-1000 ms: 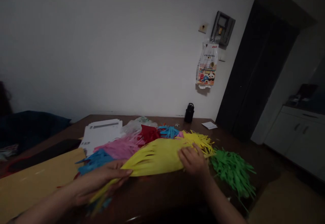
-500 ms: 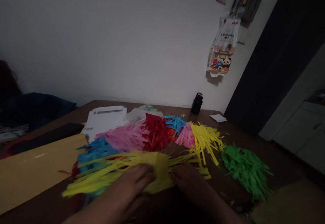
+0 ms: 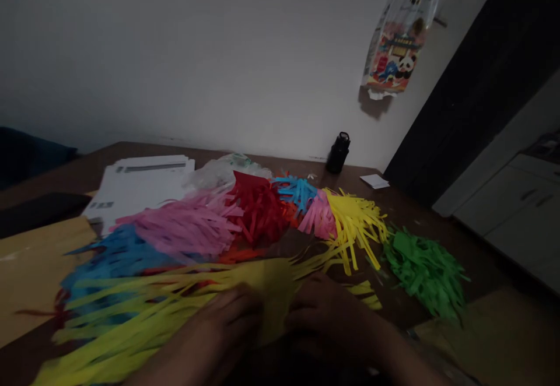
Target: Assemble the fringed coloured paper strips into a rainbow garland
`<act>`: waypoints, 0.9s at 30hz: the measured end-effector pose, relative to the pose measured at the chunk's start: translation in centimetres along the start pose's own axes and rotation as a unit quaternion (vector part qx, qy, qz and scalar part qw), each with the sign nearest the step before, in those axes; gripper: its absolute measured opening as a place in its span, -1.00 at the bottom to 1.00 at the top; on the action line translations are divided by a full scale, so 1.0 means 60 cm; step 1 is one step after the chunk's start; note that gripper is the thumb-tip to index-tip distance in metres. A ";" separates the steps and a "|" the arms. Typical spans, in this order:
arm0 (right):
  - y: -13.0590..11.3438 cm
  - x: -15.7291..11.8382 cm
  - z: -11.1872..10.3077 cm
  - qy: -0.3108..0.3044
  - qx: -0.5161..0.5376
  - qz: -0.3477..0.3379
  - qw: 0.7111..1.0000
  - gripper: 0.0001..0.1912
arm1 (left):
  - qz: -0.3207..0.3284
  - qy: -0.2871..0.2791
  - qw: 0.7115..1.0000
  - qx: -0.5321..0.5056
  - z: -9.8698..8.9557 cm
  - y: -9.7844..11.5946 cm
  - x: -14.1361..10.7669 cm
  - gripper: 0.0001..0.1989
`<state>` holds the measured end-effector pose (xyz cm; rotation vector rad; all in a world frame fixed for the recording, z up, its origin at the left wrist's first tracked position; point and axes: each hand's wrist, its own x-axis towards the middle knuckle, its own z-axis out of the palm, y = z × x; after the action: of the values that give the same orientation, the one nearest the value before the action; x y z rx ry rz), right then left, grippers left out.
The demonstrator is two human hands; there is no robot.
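A yellow fringed paper sheet (image 3: 269, 278) lies in front of me, its cut strips spreading left and right from an uncut middle. My left hand (image 3: 234, 316) is closed on the left side of that middle, fingers bent. Against its right side is my right hand (image 3: 321, 310), also closed, with fingertips curled at the edge. The thumbs are mostly hidden in shadow. Under and behind the sheet lie fringed papers in blue (image 3: 118, 260), pink (image 3: 188, 223) and red (image 3: 258, 211). A second yellow fringed bundle (image 3: 356, 220) sits to the right, near a green fringed bundle (image 3: 426, 269).
White printed sheets (image 3: 140, 182) and a crumpled clear plastic bag (image 3: 225, 170) lie at the back left. A black bottle-like object (image 3: 338, 154) stands by the wall. Tan paper (image 3: 39, 269) covers the left side. A printed bag (image 3: 398, 48) hangs on the wall.
My view has tilted down and moved nearer the table. Both hands stay at the yellow sheet's middle. My right hand's fingers are more curled and slightly closer to my left hand.
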<state>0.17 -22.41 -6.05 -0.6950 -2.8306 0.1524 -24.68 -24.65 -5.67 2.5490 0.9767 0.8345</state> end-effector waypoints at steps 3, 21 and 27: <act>-0.003 0.004 0.013 0.027 0.005 0.023 0.999 -0.95 | 0.010 -0.052 0.998 0.046 -0.003 -0.007 -0.005 -0.79; -0.012 0.011 0.018 0.038 0.019 0.051 0.998 -0.90 | 0.055 -0.073 0.988 0.120 0.001 -0.020 -0.012 -0.75; -0.011 0.012 0.013 0.026 0.060 0.063 0.996 -0.83 | 0.027 -0.103 0.989 0.102 0.004 -0.020 -0.014 -0.73</act>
<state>-0.91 -22.70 -6.56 -0.8371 -2.7016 0.3181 -25.66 -24.35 -6.78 2.7766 0.9764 0.4930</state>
